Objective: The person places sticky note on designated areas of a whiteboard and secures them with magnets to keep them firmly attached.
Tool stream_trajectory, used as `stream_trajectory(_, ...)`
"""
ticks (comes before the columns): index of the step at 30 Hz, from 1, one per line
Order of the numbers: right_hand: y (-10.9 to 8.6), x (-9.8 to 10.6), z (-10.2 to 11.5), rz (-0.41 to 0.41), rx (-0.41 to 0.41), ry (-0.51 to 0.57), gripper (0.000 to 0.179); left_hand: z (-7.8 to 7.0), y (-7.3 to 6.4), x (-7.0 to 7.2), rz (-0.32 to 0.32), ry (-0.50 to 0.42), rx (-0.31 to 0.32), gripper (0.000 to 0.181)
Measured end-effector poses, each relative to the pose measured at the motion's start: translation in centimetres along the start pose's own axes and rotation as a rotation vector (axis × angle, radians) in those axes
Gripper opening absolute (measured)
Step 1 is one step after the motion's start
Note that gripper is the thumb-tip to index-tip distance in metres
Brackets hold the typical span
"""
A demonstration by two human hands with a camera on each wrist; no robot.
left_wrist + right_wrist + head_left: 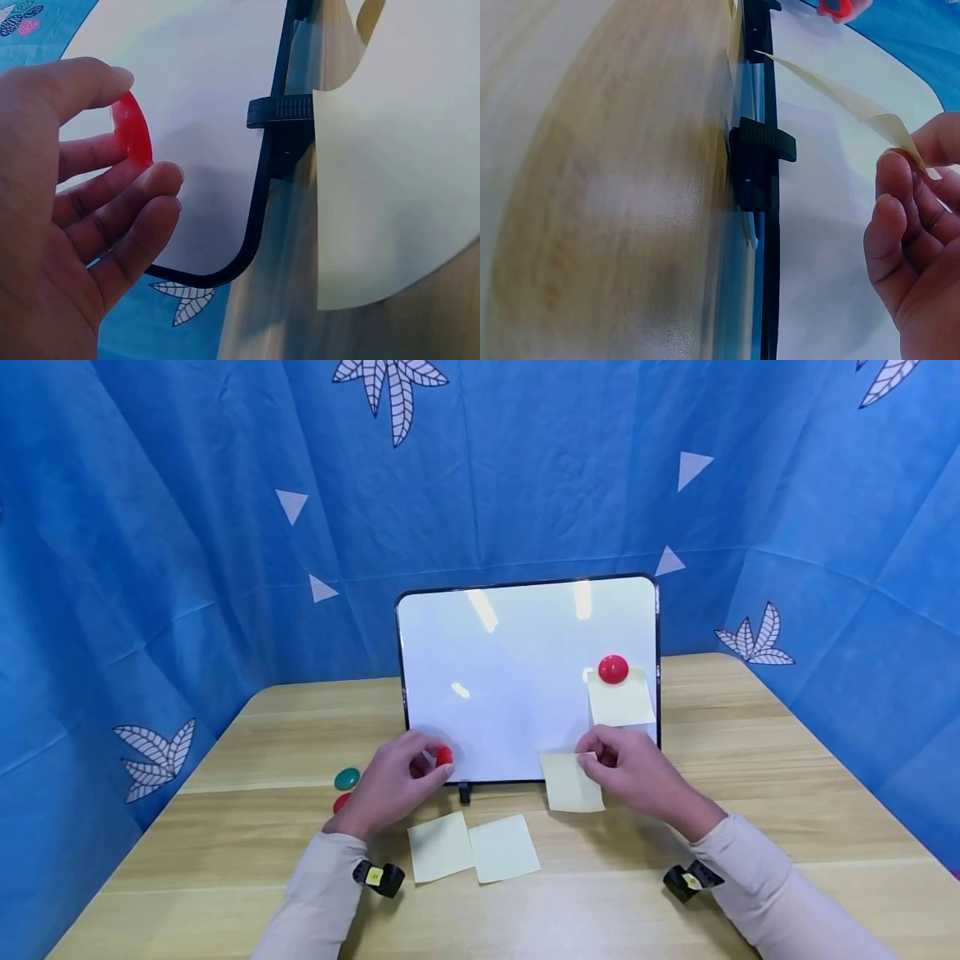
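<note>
Between thumb and fingers my left hand (pixel 399 777) pinches a red round magnet (pixel 133 131), close in front of the lower left of a small whiteboard (pixel 495 685). My right hand (pixel 637 768) pinches a pale yellow sticky note (pixel 572 783) by its upper right corner, before the board's lower right edge. In the right wrist view that note (pixel 847 101) is seen nearly edge-on and bends near the fingertips. Higher on the board, a second red magnet (pixel 613 669) sits at the top of another sticky note (pixel 621 700).
Two sticky notes (pixel 441 848) (pixel 505 850) lie side by side on the wooden table (pixel 600 893). Left of the left hand are a green magnet (pixel 347 778) and a partly hidden red one (pixel 341 802). Black clips (pixel 761 161) hold the board's lower edge. A blue curtain (pixel 525 468) hangs behind.
</note>
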State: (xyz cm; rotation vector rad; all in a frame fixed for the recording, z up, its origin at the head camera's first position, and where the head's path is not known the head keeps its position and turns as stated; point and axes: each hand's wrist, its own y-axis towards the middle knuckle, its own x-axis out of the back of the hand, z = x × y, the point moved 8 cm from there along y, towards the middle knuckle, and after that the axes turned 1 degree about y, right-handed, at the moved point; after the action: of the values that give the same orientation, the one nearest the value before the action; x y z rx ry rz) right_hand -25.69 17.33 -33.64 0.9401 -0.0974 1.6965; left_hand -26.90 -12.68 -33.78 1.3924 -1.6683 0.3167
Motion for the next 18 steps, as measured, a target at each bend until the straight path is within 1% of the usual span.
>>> stream_trajectory(6,0.05,0.20,0.16,-0.013,0.009,-0.010,0.011,-0.29,0.25,0.21,-0.012,-0.023,-0.010,0.021)
stream_trajectory(12,0.00,0.40,0.10,-0.012,-0.002,-0.013,0.011,-0.54,0.57,-0.24,0.005,-0.024,-0.016,0.020)
stream_trajectory(18,0.24,0.48,0.27,-0.018,0.002,-0.015,0.010,-0.81,0.77,-0.05,-0.011,-0.026,-0.024,0.019)
